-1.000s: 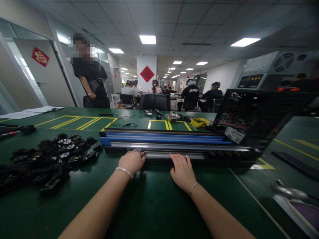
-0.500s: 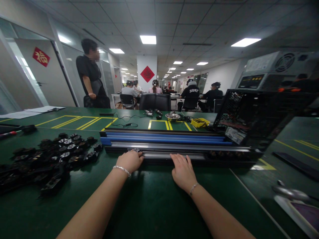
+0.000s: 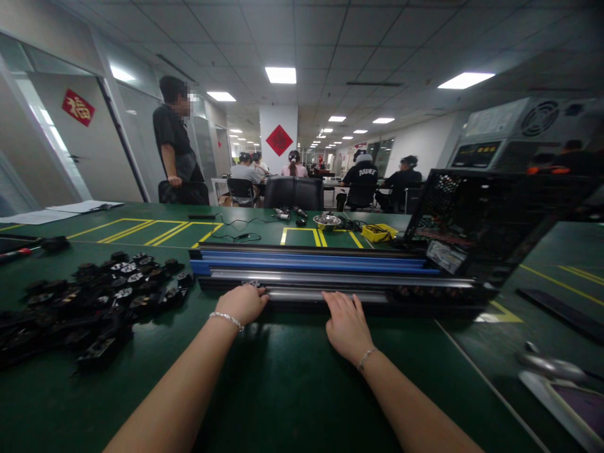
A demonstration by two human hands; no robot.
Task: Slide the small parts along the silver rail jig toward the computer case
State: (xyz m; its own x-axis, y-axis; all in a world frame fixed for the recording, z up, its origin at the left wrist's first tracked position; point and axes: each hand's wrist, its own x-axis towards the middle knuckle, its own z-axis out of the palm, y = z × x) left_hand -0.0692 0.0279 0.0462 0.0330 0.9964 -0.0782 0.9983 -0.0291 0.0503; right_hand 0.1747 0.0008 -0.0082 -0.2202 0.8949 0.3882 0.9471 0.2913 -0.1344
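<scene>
A long metal rail assembly (image 3: 302,275) in black, silver and blue lies across the table in front of me. My left hand (image 3: 244,304) is closed at its near side, toward the left end. Its fingers are around a small black part (image 3: 255,284), mostly hidden by them, seated at the near silver rail (image 3: 295,294). My right hand (image 3: 346,322) rests on that same rail further right, palm down, fingers stretched out and holding nothing. Several dark round pieces (image 3: 425,291) sit in the near channel beyond my right hand.
A pile of black parts (image 3: 120,296) covers the left of the green table. An open computer case (image 3: 476,220) stands at the rail's right end. Behind the rail are a metal bowl (image 3: 327,221), a yellow tray (image 3: 379,232) and cables. One person (image 3: 175,138) stands across the table.
My left hand has slid slightly left along the rail with the small black part. My right hand has stayed in place. The standing person has shifted a little to the right.
</scene>
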